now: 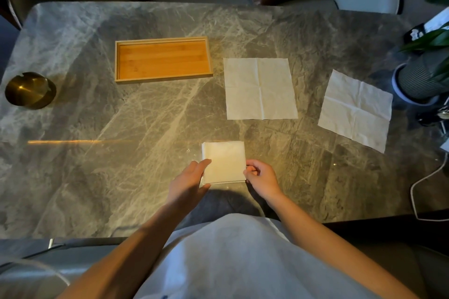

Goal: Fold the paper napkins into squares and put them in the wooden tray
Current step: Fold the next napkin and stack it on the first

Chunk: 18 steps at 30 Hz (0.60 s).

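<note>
hands (pixel 226 181) on folded napkin (pixel 226 164)

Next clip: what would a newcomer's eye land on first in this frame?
Probably the small folded white paper square near the table's front edge, with the left hand and right hand at its sides. Then the empty rectangular wooden tray farther back on the grey marble table, and two unfolded white napkins, one beside the tray, another farther right.

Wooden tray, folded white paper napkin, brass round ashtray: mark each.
Rectangular wooden tray (pixel 163 61): head view, bare floor.
Folded white paper napkin (pixel 226 160): head view, top face.
Round brass ashtray (pixel 29 90): head view, centre.
</note>
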Each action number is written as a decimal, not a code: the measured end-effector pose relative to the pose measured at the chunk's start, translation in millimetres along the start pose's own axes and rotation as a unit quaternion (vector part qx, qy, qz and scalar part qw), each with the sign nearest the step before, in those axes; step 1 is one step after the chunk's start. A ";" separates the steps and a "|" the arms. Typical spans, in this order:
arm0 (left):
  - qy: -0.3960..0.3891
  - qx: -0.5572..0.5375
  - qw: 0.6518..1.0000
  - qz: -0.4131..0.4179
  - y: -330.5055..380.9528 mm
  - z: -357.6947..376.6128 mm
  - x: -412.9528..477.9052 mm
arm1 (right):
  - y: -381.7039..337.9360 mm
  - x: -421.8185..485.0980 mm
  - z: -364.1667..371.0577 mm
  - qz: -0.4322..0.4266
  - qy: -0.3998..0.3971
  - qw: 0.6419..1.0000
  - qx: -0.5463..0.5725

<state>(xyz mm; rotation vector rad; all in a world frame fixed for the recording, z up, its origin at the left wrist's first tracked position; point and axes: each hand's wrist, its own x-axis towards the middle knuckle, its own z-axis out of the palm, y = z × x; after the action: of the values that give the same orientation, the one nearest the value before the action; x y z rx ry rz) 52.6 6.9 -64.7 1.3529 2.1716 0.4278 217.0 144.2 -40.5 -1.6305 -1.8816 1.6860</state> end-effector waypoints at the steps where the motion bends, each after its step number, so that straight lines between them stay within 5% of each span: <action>1: 0.001 0.000 1.000 0.001 0.1 0.1 0.0 | 0.4 0.3 -0.6 0.000 -0.004 1.000 0.001; 18: 0.039 -0.002 0.999 0.034 -4.1 4.9 -3.9 | 8.5 5.9 2.9 -0.009 -0.022 0.998 -0.052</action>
<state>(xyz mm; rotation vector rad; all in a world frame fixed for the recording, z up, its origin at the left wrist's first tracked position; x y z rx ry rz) 53.9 1.5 -69.7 1.4328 2.1900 0.5181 217.7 145.0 -51.2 -1.6188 -2.0307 1.6570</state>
